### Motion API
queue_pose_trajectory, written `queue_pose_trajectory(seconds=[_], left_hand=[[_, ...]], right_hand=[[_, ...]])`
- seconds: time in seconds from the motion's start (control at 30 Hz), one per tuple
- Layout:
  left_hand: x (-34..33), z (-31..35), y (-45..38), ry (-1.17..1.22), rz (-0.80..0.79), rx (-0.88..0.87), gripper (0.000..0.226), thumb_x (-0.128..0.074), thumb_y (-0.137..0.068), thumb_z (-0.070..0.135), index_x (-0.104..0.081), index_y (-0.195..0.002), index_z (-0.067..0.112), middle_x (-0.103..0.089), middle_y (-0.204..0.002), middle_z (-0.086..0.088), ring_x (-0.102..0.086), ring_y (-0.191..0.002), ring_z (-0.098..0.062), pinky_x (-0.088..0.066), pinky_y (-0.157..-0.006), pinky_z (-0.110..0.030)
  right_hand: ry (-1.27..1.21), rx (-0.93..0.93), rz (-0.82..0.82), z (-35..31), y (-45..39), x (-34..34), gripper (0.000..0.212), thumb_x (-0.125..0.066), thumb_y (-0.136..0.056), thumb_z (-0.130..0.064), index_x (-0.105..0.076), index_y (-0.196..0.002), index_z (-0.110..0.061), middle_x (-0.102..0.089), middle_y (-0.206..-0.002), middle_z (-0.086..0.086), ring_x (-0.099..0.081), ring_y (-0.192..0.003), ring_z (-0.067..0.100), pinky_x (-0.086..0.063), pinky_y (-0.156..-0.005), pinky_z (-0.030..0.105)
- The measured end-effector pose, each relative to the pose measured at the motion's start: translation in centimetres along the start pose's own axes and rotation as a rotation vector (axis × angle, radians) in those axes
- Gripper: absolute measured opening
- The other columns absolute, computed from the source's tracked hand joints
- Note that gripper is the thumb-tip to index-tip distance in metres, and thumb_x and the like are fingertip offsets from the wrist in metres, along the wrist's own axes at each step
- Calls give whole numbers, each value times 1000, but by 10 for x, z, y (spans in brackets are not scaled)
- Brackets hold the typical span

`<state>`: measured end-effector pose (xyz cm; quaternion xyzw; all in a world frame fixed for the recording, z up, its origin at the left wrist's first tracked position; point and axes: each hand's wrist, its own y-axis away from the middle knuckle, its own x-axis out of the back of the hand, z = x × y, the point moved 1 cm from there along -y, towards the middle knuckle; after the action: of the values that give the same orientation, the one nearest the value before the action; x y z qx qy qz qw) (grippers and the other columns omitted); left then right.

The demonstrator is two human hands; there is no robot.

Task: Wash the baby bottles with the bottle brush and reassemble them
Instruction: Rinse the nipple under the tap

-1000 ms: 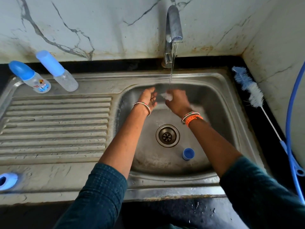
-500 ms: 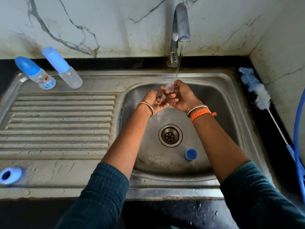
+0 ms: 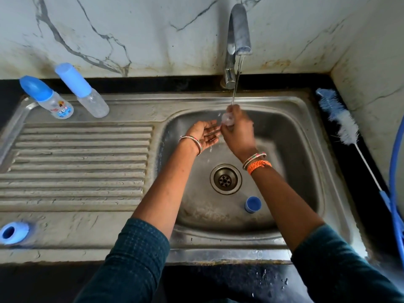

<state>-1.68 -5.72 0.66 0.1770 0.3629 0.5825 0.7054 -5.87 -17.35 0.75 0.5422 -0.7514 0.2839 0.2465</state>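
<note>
My right hand (image 3: 238, 132) grips a small clear teat (image 3: 228, 118) under the thin stream from the tap (image 3: 238, 31). My left hand (image 3: 204, 134) lies open, palm up, just left of it over the sink basin (image 3: 290, 149), holding nothing. Two capped baby bottles stand on the drainboard at the back left: one with a printed label (image 3: 49, 98) and a plain one (image 3: 84, 90). A blue ring (image 3: 253, 204) sits in the basin near the drain (image 3: 226, 179). The bottle brush (image 3: 341, 119) lies on the dark counter at the right.
A blue cap (image 3: 12, 232) lies on the sink's front left ledge. A blue hose (image 3: 396, 182) curves down the far right edge. The ribbed drainboard (image 3: 76, 167) fills the left side. Marble wall stands behind and to the right.
My hands have parted: the left one has let go and opened palm up. The right one keeps the teat in the running water.
</note>
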Motion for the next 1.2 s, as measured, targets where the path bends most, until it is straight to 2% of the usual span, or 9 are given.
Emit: queue_pose_trajectory(seconds=[0.1, 0.27, 0.37, 0.5, 0.67, 0.8, 0.9, 1.0, 1.2], left_hand=[[2, -4, 1, -37, 13, 18, 29, -33, -97, 8, -61, -94, 13, -66, -82, -2, -60, -77, -16, -48, -75, -30], [8, -3, -2, 7, 59, 19, 31, -33, -97, 7, -62, -86, 10, -69, -64, -2, -59, -74, -19, -49, -71, -30], [4, -3, -2, 1, 67, 22, 30, -33, -96, 6, -61, -84, 10, -68, -61, -3, -58, -70, -18, -48, -69, -29], [0, -2, -1, 12, 49, 22, 29, -34, -97, 6, -60, -84, 8, -67, -59, -3, -56, -67, -18, -49, -64, -27], [-8, 0, 3, 22, -30, -6, 18, -45, -96, 12, -62, -89, 11, -63, -86, -8, -59, -79, -20, -53, -68, -31], [-12, -1, 1, 82, -104, -81, 15, -47, -95, 0, -60, -91, 8, -69, -66, -2, -65, -62, -12, -55, -55, -20], [-13, 2, 0, 147, -69, -165, 14, -48, -96, 1, -59, -89, 3, -68, -59, -1, -65, -52, -8, -55, -53, -18], [-16, 11, 0, 46, 54, -248, 27, -50, -98, 19, -59, -75, 9, -60, -45, 4, -56, -39, -5, -50, -44, -18], [-25, 10, -6, -83, 84, -239, 27, -54, -96, 14, -57, -70, 8, -59, -47, 3, -60, -44, -7, -54, -46, -22]], right_hand=[[123, -108, -193, 15, 7, -11, 41, -60, -84, -6, -51, -124, -6, -63, -116, 19, -60, -104, 36, -52, -86, 39], [-33, -71, 93, 2, 1, -4, 36, -63, -81, -3, -52, -115, -5, -63, -106, 16, -60, -94, 27, -50, -79, 35], [30, -118, -102, 4, -2, -7, 37, -62, -83, -4, -55, -119, -5, -63, -112, 17, -61, -102, 31, -52, -85, 37], [-136, -86, 179, -10, -7, -1, 29, -62, -81, -2, -55, -109, -6, -65, -101, 11, -62, -89, 24, -53, -78, 33], [-86, -133, -32, -7, -4, -2, 37, -57, -89, -8, -40, -121, -1, -62, -107, 19, -62, -96, 35, -48, -76, 33], [69, -107, -69, -5, -9, 5, 27, -43, -99, -27, -59, -104, -5, -65, -103, 19, -60, -96, 37, -44, -81, 40], [-171, -167, -99, -3, -17, 11, 30, -57, -94, -32, -68, -94, -5, -68, -98, 14, -62, -91, 28, -50, -81, 40], [-489, -234, -243, -5, -14, 18, 27, -70, -85, -24, -70, -109, -13, -62, -121, 10, -58, -111, 22, -47, -98, 43], [269, 51, -195, 0, -21, 31, 25, -60, -90, -39, -70, -105, -21, -38, -147, 5, -18, -140, 27, -23, -108, 48]])
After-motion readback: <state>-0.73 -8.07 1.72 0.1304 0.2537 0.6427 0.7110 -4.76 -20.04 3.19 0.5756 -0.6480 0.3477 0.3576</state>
